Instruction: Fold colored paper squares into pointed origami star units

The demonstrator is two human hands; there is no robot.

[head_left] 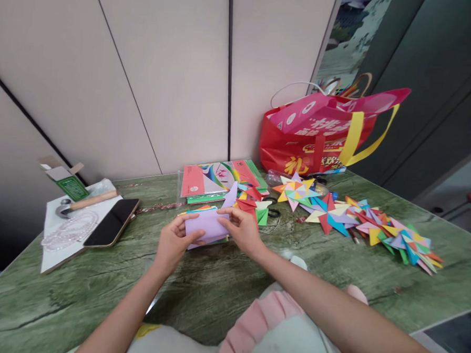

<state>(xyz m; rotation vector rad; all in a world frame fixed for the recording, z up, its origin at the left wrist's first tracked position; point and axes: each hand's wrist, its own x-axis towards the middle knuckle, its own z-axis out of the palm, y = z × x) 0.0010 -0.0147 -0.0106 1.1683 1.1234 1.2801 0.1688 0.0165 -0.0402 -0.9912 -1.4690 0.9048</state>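
Both my hands hold a lilac sheet of paper (pixel 207 223) just above the green marbled table (pixel 95 290). My left hand (pixel 173 242) pinches its left edge, thumb on top. Fingers of my right hand (pixel 243 228) are closed on its right edge, where a corner of the sheet sticks up. Under the sheet lies a small stack of coloured paper (pixel 202 210). Folded red and green paper pieces (pixel 253 204) lie just beyond my right hand.
A pack of coloured paper (pixel 215 180) lies at the back. Several folded paper stars (pixel 375 228) spread to the right. A red bag (pixel 320 133) stands against the wall. At left a white board (pixel 58 251) carries a phone (pixel 112 223), beads, a hammer and a small box.
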